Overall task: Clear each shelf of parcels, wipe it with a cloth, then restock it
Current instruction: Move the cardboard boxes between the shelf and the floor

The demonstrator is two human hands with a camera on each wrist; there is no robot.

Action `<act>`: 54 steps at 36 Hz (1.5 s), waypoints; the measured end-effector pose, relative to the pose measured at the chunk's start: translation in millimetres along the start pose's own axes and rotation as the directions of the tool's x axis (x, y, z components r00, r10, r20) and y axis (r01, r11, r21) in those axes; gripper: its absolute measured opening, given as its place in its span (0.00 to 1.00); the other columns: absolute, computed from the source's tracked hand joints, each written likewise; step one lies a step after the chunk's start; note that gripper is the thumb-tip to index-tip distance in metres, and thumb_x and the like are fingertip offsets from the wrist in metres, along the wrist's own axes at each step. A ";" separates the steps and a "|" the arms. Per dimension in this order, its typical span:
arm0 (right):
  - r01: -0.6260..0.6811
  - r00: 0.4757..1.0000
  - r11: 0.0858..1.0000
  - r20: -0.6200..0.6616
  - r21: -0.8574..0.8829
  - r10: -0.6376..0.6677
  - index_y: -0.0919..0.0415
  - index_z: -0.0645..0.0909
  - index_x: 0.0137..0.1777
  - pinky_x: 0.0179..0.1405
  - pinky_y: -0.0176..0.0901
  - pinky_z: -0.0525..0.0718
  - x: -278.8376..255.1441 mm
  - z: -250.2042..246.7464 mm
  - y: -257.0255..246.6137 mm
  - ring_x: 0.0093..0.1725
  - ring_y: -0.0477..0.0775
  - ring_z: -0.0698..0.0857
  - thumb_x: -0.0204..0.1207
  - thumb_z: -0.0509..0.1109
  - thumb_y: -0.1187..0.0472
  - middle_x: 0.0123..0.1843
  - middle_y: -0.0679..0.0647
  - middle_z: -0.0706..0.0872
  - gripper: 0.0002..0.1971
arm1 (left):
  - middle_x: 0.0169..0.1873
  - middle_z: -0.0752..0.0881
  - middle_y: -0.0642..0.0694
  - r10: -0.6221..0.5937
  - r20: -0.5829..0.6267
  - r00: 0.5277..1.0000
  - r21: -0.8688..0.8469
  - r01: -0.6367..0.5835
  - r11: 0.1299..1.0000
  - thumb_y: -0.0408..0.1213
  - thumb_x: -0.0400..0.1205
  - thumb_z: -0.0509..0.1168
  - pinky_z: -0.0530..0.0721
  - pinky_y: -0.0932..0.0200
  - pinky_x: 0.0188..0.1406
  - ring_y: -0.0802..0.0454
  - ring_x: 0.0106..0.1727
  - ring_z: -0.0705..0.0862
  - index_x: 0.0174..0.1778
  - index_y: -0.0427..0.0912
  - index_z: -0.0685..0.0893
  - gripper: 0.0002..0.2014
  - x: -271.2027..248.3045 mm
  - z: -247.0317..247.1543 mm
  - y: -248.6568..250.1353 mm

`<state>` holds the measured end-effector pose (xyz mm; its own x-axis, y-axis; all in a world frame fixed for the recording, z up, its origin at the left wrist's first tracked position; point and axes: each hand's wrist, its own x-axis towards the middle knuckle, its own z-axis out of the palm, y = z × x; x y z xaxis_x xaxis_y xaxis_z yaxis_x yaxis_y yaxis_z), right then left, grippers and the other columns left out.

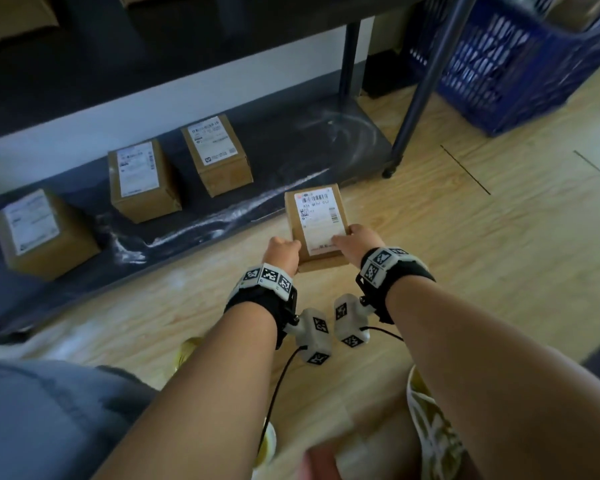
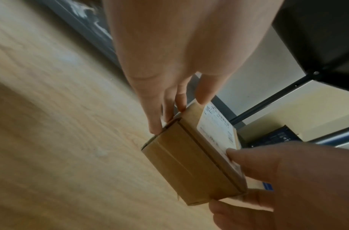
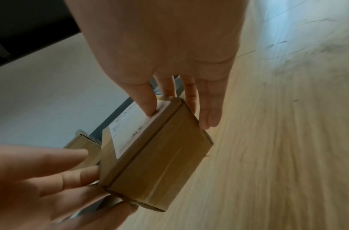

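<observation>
- The bottom shelf (image 1: 291,157) of the dark rack carries three labelled cardboard parcels: one at its left end (image 1: 45,233), one left of the middle (image 1: 142,181) and one at the middle (image 1: 217,154). Its right end is bare and shows pale wipe streaks. A parcel slid in carelessly there could knock the middle one askew.
- A blue plastic crate (image 1: 499,64) stands on the wooden floor (image 1: 465,254) beyond the rack's right front post (image 1: 426,77). A wide swing to the right could strike the post.
- The parcel in hand (image 1: 315,230), label upward, sits just off the shelf's front edge, over the floor; whether it rests on the floor or is lifted cannot be told. The box seems light, so the likelier fault is a tilt than a drop.
- The left hand (image 1: 283,252) holds the parcel's left side, its fingers (image 2: 159,112) close together down that face and the thumb on the top edge.
- The right hand (image 1: 355,242) holds the right side, thumb on the label and fingers (image 3: 209,112) straight down the far face. Both grips are shallow and near the back end, so the front could dip and catch the shelf's lip.
</observation>
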<state>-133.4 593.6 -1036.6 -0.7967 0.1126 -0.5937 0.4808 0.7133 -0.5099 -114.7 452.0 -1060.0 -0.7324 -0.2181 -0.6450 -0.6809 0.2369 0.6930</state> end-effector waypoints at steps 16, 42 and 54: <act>-0.053 0.989 0.965 0.117 -0.255 0.085 0.68 0.77 0.70 0.51 0.43 0.73 -0.1 31.5 36.1 0.63 0.62 0.80 0.83 0.59 0.62 0.69 0.65 0.80 0.18 | 0.55 0.83 0.37 -0.092 0.168 0.981 0.191 0.059 0.980 0.36 0.85 0.58 0.84 0.45 0.56 0.38 0.55 0.86 0.60 0.41 0.79 0.11 -27.6 -1.3 -38.3; 0.263 0.964 0.961 -0.006 -0.091 -0.264 0.53 0.68 0.79 0.64 0.48 0.81 68.1 37.3 -166.5 0.66 0.59 0.81 0.81 0.62 0.60 0.72 0.57 0.79 0.25 | 0.63 0.82 0.35 0.148 -0.310 0.939 0.333 -0.039 0.942 0.33 0.84 0.55 0.76 0.56 0.52 0.37 0.63 0.80 0.68 0.33 0.77 0.18 95.3 -155.5 64.0; 0.254 0.964 0.965 0.094 -0.059 -0.248 0.54 0.67 0.80 0.70 0.50 0.75 114.4 66.6 -216.7 0.71 0.61 0.78 0.80 0.59 0.59 0.75 0.57 0.76 0.27 | 0.65 0.81 0.40 0.101 -0.263 0.960 0.046 -0.092 0.995 0.37 0.85 0.56 0.75 0.56 0.60 0.41 0.63 0.80 0.72 0.40 0.73 0.19 132.1 -159.5 67.7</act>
<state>-304.4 405.8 -1035.5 -0.8532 -0.1329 -0.5043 0.2401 0.7584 -0.6060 -257.9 288.2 -1047.0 -0.7720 -0.4341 -0.4643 -0.6098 0.2997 0.7337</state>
